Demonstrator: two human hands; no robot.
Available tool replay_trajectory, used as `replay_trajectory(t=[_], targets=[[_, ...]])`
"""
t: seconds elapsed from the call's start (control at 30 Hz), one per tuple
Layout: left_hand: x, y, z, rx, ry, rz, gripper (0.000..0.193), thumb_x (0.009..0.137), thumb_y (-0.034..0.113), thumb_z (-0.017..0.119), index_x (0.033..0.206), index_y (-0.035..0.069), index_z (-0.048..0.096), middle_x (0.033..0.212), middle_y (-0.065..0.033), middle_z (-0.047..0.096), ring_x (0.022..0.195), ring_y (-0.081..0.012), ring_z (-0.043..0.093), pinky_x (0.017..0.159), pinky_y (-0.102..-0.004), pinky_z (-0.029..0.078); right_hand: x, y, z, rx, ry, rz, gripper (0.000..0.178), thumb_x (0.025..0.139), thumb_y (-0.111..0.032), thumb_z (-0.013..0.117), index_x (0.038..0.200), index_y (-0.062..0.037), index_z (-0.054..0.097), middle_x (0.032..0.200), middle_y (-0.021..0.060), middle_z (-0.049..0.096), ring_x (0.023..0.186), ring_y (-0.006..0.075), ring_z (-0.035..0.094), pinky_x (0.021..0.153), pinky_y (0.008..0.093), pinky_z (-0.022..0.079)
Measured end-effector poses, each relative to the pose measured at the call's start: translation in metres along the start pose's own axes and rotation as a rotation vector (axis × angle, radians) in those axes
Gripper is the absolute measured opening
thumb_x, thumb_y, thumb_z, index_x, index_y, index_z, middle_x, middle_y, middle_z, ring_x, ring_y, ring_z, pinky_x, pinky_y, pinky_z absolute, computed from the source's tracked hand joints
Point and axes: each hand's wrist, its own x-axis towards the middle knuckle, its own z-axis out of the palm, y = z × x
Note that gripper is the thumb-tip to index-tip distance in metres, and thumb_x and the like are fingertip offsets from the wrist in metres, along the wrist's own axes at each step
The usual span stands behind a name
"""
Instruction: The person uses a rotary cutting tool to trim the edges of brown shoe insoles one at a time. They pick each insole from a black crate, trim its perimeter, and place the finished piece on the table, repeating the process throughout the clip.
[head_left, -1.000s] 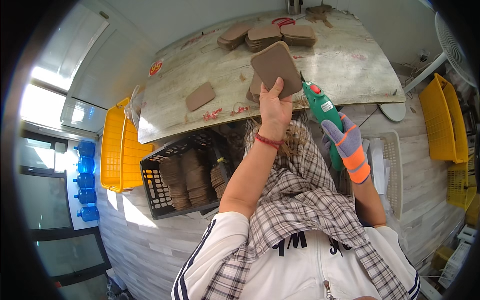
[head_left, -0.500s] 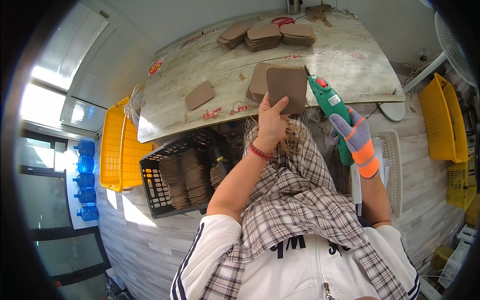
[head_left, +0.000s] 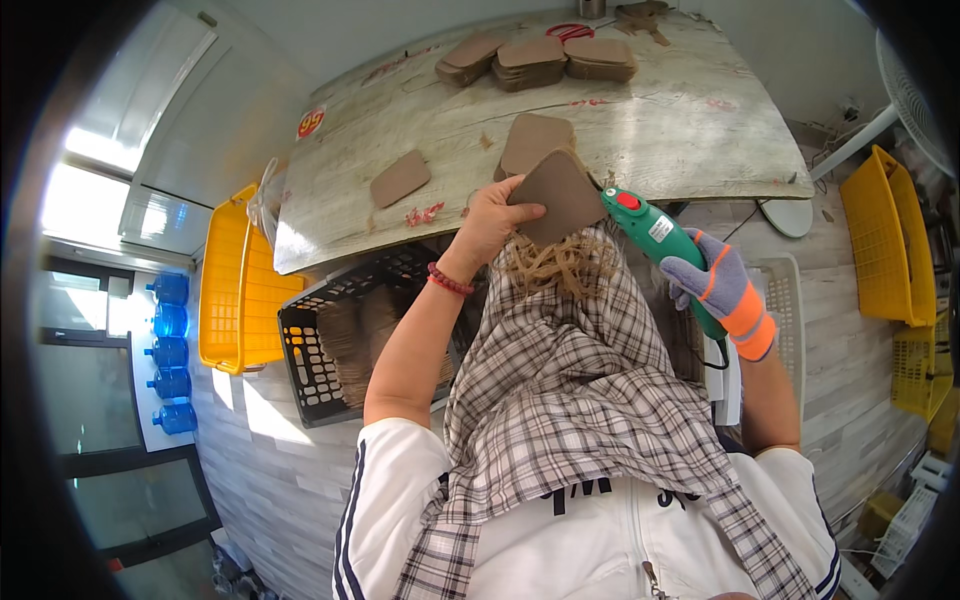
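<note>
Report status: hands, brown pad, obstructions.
Left hand grips brown pad. Gloved right hand holds green power tool, tip near pad's edge; contact unclear. Trimmings below on plaid apron, not blocking.

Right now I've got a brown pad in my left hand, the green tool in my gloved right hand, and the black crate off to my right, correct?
Not quite: the black crate is off to your left, as the head view shows. The brown pad is in your left hand, and the green tool in your gloved right hand.
</note>
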Motion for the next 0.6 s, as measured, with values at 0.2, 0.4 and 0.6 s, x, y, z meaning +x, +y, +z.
replay_trajectory(t=[0.2,0.4,0.6], targets=[[-0.002,-0.011,-0.001,0.02,-0.053,-0.05,0.041,0.081,-0.004,0.061,0.121,-0.003,0.053,0.108,-0.0078,0.062,0.096,-0.0136,0.059,0.085,-0.027,0.048,0.008,0.0,0.006,0.019,-0.011,-0.046,0.038,0.082,-0.023,0.07,0.108,0.0016,0.056,0.067,-0.0002,0.056,0.053,0.0048,0.051,0.048,0.0202,0.043],[-0.005,0.005,0.001,0.237,0.009,0.031,0.03,0.079,-0.003,0.063,0.109,0.001,0.058,0.1,-0.0039,0.062,0.091,-0.0105,0.057,0.08,-0.0241,0.045,0.01,-0.002,0.004,0.024,-0.048,-0.013,0.038,0.081,-0.024,0.07,0.105,0.0016,0.056,0.066,-0.0007,0.056,0.054,0.0044,0.051,0.048,0.0203,0.042],[-0.007,0.011,-0.018,0.245,0.229,0.154,0.022,0.074,-0.002,0.069,0.094,0.004,0.061,0.084,-0.0016,0.064,0.074,-0.008,0.058,0.068,-0.0223,0.047,0.015,0.015,-0.003,-0.102,-0.1,-0.081,0.04,0.084,-0.029,0.066,0.106,0.002,0.054,0.066,0.0034,0.057,0.051,0.009,0.054,0.047,0.0236,0.045]])
